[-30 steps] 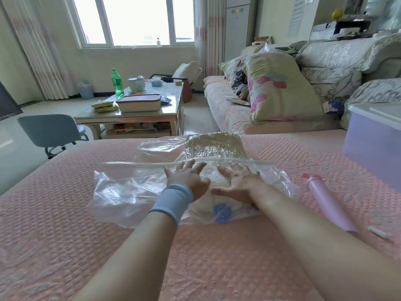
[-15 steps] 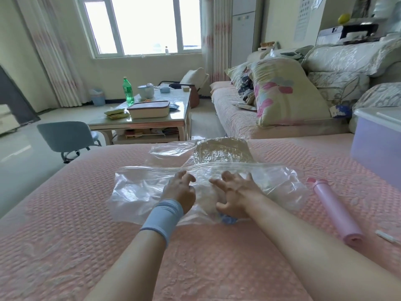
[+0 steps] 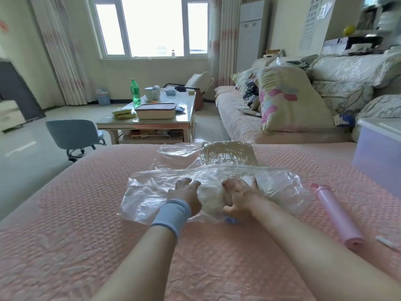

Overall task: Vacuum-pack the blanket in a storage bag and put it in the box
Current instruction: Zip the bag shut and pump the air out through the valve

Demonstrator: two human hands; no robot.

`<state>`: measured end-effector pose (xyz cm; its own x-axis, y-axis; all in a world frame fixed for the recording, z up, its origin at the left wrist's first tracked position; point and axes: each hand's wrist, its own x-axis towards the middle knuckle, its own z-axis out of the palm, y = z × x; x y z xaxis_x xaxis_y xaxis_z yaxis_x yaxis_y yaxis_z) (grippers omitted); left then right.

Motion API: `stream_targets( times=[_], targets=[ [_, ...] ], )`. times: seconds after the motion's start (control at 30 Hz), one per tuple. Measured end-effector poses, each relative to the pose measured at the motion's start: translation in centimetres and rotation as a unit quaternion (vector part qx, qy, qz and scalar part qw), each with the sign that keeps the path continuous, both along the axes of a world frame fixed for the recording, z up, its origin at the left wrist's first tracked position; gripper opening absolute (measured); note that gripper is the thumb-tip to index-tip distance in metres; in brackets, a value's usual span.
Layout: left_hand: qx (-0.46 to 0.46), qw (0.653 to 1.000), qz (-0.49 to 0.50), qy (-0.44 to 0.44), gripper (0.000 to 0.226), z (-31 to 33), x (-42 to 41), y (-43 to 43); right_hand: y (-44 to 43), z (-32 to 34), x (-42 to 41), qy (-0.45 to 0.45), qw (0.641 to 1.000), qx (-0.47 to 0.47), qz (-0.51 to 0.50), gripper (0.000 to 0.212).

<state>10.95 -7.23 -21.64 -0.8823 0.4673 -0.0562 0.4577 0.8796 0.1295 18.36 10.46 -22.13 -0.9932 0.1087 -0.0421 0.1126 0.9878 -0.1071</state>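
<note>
A clear plastic storage bag [image 3: 147, 192] lies crumpled on the pink bed cover, its crinkled far end [image 3: 227, 153] reaching toward the bed's edge. A pale cream blanket [image 3: 211, 198] shows through the plastic between my hands. My left hand [image 3: 185, 196], with a grey-blue wristband, grips the bag with curled fingers. My right hand [image 3: 238, 194] grips the bundle through the plastic, thumb spread toward me. A bit of the bag's blue valve [image 3: 231, 220] peeks out under my right wrist. The lavender storage box [image 3: 377, 148] stands at the right edge.
A pink hand pump [image 3: 335, 213] lies on the bed right of the bag, with a small white clip [image 3: 388, 244] beyond it. A coffee table [image 3: 152, 126], a blue-grey chair [image 3: 71, 133] and a sofa with cushions [image 3: 288, 101] stand past the bed.
My fingers went from flat and spread on the bag to curled around it. Both hands have drawn the plastic and blanket in toward me.
</note>
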Motion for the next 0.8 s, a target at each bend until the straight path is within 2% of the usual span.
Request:
stream_targets(
  times=[0.07, 0.17, 0.3, 0.4, 0.47, 0.6, 0.7, 0.8],
  targets=[
    [0.066, 0.995, -0.057, -0.049, 0.068, 0.1, 1.3, 3.2, 0.4, 0.6, 0.3, -0.008, 1.000, 0.015, 0.013, 0.081],
    [0.054, 0.994, -0.055, -0.074, 0.087, -1.0, 2.0, 5.3, 1.9, 1.2, 1.7, -0.004, 0.996, 0.080, 0.036, 0.097],
    [0.028, 0.997, -0.066, -0.042, 0.100, -1.7, 1.2, 5.4, 5.4, 0.7, 4.4, -0.040, 0.984, 0.171, 0.023, 0.109],
    [0.039, 0.996, -0.073, -0.043, 0.105, -1.6, 1.4, 5.4, 7.0, 0.0, 5.0, -0.039, 0.971, 0.234, 0.013, 0.101],
    [0.039, 0.995, -0.082, -0.043, 0.107, -1.5, 1.9, 5.4, 6.9, -0.2, 4.8, -0.011, 0.973, 0.229, 0.001, 0.092],
    [0.022, 0.995, -0.086, -0.037, 0.109, -1.1, 2.5, 5.8, 5.2, -0.2, 4.0, 0.075, 0.971, 0.224, -0.031, 0.053],
    [0.008, 0.998, -0.059, 0.005, 0.104, -0.8, 2.7, 6.0, 4.1, 0.6, 3.2, 0.112, 0.967, 0.224, -0.047, 0.045],
    [0.037, 0.996, -0.047, 0.060, 0.104, -0.3, 3.1, 6.0, 3.3, 2.4, 2.8, 0.173, 0.951, 0.254, -0.017, 0.045]
  ],
)
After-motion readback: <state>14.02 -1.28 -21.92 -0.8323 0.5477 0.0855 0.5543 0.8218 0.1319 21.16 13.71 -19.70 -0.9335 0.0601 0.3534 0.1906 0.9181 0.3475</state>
